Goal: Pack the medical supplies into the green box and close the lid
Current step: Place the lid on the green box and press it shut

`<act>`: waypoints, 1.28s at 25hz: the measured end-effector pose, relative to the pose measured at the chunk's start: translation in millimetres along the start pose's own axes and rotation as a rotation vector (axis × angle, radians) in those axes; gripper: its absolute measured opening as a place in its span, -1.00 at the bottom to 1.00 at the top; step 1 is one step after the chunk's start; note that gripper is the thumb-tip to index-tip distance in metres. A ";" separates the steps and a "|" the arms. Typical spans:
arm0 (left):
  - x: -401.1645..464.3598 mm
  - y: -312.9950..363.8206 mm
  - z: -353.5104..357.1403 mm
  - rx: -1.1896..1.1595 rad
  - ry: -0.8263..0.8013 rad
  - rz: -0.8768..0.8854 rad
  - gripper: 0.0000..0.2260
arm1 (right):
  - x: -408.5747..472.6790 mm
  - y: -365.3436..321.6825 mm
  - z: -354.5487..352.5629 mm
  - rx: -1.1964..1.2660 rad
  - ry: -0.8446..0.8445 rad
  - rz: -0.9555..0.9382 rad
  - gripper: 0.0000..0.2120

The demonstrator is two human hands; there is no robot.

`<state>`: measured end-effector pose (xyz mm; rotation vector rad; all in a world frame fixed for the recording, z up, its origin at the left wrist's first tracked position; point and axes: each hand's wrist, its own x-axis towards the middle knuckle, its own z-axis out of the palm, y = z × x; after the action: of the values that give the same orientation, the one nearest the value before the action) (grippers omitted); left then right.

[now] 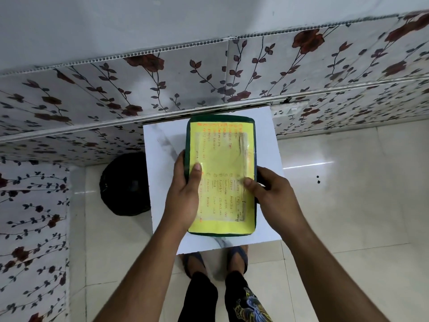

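Left hand (185, 194) is clamped on the near-left edge of the green box (221, 175), thumb laid flat across the top and fingers wrapped down the side, out of sight. Right hand (272, 194) mirrors it on the right edge, thumb pressing onto the yellow label (222, 163), the rest of the fingers curled around the rim. So both hands are closed around the box, one on each long side, and the box sits squarely between them on the small white table (162, 145), its far end pointing toward the floral-patterned wall (116, 94). The lid looks to be down, since only the top face with its taped, handwritten sheet is showing; no loose supplies are visible on the table. As for handling, I'd judge this a rigid plastic case, stiff enough to take thumb pressure without buckling, and probably moderate in weight if it is loaded. That glossy tape over the label could be slick under the thumbs, so the dark green rim is the safer hold. Pressing near the edges, not the middle, seems the best way to seat the lid. A dark round object (125, 184) lies on the floor to the left, well clear of the work.
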<state>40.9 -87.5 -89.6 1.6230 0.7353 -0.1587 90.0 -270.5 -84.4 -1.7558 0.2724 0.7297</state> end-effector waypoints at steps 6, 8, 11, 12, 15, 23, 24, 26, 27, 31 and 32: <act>64.5 45.8 -4.2 0.022 0.045 -0.010 -0.62 | 61.6 -48.3 14.2 0.148 0.137 -0.015 -0.68; 81.9 52.7 1.3 0.023 0.027 -0.049 -0.76 | 78.5 -59.8 25.3 0.193 0.166 -0.014 -0.70; 85.8 45.1 3.3 -0.044 0.071 -0.028 -0.74 | 84.6 -55.5 31.9 0.230 0.173 -0.087 -0.63; 86.3 43.5 2.9 -0.075 0.078 -0.022 -0.72 | 85.6 -54.0 31.8 0.246 0.176 -0.092 -0.63; 89.3 44.8 3.6 -0.126 0.059 -0.039 -0.74 | 86.7 -59.7 32.7 0.280 0.190 -0.063 -0.65; 93.7 48.3 5.0 -0.125 0.073 -0.027 -0.77 | 86.9 -67.4 34.4 0.243 0.257 0.002 -0.66; 94.2 47.4 4.7 -0.122 0.078 -0.026 -0.78 | 87.4 -67.4 34.6 0.230 0.263 0.006 -0.65; 95.0 45.5 5.2 -0.116 0.085 -0.022 -0.79 | 87.7 -67.0 35.8 0.209 0.282 0.011 -0.68; 95.0 45.3 5.5 -0.118 0.087 -0.020 -0.78 | 88.1 -66.7 36.4 0.208 0.295 0.013 -0.69; 97.2 43.0 5.5 -0.120 0.112 -0.014 -0.77 | 89.6 -62.6 37.2 0.217 0.293 0.002 -0.69; 97.0 42.8 5.5 -0.114 0.109 -0.020 -0.77 | 90.0 -61.8 37.0 0.214 0.280 -0.007 -0.69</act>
<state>141.8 -57.5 -103.2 1.5251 0.8297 -0.0413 180.6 -200.1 -95.4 -1.6501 0.5150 0.4299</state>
